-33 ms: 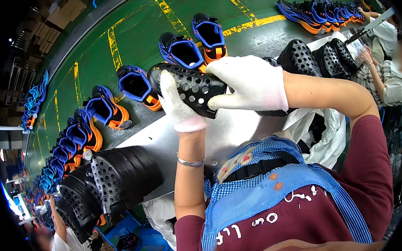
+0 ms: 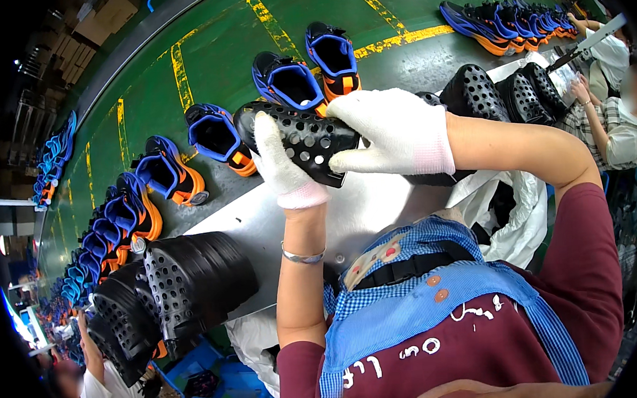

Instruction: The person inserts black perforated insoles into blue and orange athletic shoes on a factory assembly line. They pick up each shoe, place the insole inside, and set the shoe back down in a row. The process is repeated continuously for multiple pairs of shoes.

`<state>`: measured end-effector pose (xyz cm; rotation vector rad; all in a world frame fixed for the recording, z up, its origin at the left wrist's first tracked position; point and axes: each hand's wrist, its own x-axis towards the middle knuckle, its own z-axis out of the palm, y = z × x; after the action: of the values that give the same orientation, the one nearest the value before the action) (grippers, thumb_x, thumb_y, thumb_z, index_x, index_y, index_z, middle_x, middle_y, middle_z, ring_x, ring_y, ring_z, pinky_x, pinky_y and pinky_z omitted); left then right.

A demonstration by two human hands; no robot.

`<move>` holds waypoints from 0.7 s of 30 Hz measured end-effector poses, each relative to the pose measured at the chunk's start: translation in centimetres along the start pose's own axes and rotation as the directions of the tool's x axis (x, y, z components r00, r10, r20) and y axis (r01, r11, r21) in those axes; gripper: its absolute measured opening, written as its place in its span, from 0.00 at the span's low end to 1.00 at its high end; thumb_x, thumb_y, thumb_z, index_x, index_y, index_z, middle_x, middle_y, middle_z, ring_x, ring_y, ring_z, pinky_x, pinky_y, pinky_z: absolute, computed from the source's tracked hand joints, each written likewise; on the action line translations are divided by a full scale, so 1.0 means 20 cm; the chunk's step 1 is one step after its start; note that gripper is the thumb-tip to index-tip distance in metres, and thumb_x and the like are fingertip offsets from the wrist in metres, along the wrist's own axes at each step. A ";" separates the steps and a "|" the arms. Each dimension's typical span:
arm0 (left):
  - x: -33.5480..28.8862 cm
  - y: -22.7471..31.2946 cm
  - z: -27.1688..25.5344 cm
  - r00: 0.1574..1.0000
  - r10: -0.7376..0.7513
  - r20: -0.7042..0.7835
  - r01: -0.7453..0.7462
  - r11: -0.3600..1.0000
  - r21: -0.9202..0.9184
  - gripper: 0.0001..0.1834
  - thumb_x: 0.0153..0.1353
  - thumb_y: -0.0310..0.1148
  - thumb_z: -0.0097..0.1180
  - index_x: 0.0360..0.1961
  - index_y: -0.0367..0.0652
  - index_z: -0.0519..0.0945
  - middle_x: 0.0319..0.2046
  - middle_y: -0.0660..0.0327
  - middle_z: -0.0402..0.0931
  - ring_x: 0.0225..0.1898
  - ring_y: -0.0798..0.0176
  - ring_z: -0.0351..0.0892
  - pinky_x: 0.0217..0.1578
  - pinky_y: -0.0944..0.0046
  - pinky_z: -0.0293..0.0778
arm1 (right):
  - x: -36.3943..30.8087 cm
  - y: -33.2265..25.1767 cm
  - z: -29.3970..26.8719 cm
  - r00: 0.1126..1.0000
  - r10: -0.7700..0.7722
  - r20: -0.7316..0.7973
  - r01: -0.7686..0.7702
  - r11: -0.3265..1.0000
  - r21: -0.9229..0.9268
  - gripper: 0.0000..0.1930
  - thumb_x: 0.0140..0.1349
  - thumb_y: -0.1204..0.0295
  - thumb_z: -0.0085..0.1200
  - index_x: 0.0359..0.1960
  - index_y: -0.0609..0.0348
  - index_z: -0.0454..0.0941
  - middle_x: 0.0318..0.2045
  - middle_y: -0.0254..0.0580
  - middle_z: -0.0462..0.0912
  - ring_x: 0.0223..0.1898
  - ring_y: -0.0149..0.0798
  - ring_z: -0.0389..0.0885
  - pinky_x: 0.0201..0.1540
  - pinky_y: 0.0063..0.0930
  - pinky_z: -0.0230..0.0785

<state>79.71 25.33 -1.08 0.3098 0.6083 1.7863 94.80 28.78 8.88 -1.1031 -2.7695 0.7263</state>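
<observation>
Hands both on one part: a black perforated rubber shoe sole (image 2: 302, 138), held up over the bare grey metal workbench (image 2: 262, 224), roughly level with the bench's far edge.

Left hand (image 2: 281, 165), white knit glove, wraps the sole's near side from below, fingers closed around its edge. Right hand (image 2: 395, 132), same glove type, lies over the sole's right end, fingers spread flat on top and thumb underneath. Sole is tilted, left tip pointing up-left, clear of the bench surface.

Beyond the bench edge runs a green conveyor belt (image 2: 215, 52) with yellow markings. Blue-and-orange sports shoes (image 2: 289, 80) sit on it in a curved row, openings up; the two nearest are just behind the sole, almost touching it in this view.

Left of the hands, a stack of black perforated soles (image 2: 185, 280) stands on edge at the bench's near-left corner. A second batch of black soles (image 2: 502, 93) sits right of the right wrist, close to the forearm. A white plastic bag (image 2: 516, 216) hangs off the bench's right edge under the right arm.

Open bench surface is the strip between the two stacks, directly under the hands. Another person's sleeve (image 2: 621, 137) is at far right, well apart.
</observation>
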 end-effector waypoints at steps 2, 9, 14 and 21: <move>0.05 -0.03 -0.02 0.995 0.080 -0.060 -0.077 0.996 0.043 0.18 0.66 0.49 0.54 0.44 0.45 0.75 0.35 0.63 0.79 0.35 0.63 0.81 0.38 0.60 0.80 | 0.03 0.04 0.03 0.999 -0.020 -0.032 0.021 0.999 0.029 0.24 0.55 0.59 0.58 0.45 0.70 0.73 0.35 0.57 0.79 0.38 0.55 0.80 0.42 0.42 0.74; 0.17 -0.05 0.00 0.965 0.174 -0.198 -0.119 0.958 0.261 0.17 0.68 0.47 0.52 0.44 0.43 0.74 0.35 0.63 0.76 0.37 0.66 0.78 0.39 0.64 0.77 | 0.15 0.13 0.06 0.992 -0.044 -0.118 0.054 0.995 0.086 0.19 0.56 0.59 0.55 0.32 0.67 0.74 0.24 0.59 0.79 0.30 0.58 0.81 0.38 0.44 0.74; 0.17 -0.02 -0.21 0.995 0.040 -0.087 0.032 0.710 0.703 0.22 0.69 0.44 0.49 0.51 0.35 0.77 0.43 0.57 0.77 0.42 0.64 0.78 0.45 0.66 0.75 | 0.23 0.31 -0.06 0.995 -0.013 -0.104 -0.001 0.992 -0.126 0.13 0.53 0.65 0.57 0.32 0.64 0.78 0.23 0.56 0.79 0.28 0.55 0.81 0.35 0.41 0.74; 0.29 -0.20 -0.33 0.866 0.113 0.487 -0.464 -0.182 0.867 0.22 0.55 0.35 0.61 0.51 0.42 0.76 0.54 0.56 0.74 0.49 0.48 0.75 0.51 0.54 0.72 | 0.51 0.39 -0.09 0.972 0.187 0.139 -0.131 0.932 -0.338 0.16 0.53 0.61 0.53 0.27 0.65 0.81 0.25 0.59 0.81 0.31 0.58 0.82 0.39 0.44 0.75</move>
<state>77.87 29.92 -9.35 1.9189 1.8221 1.1843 92.50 41.16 5.81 -1.3992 -3.0523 0.3945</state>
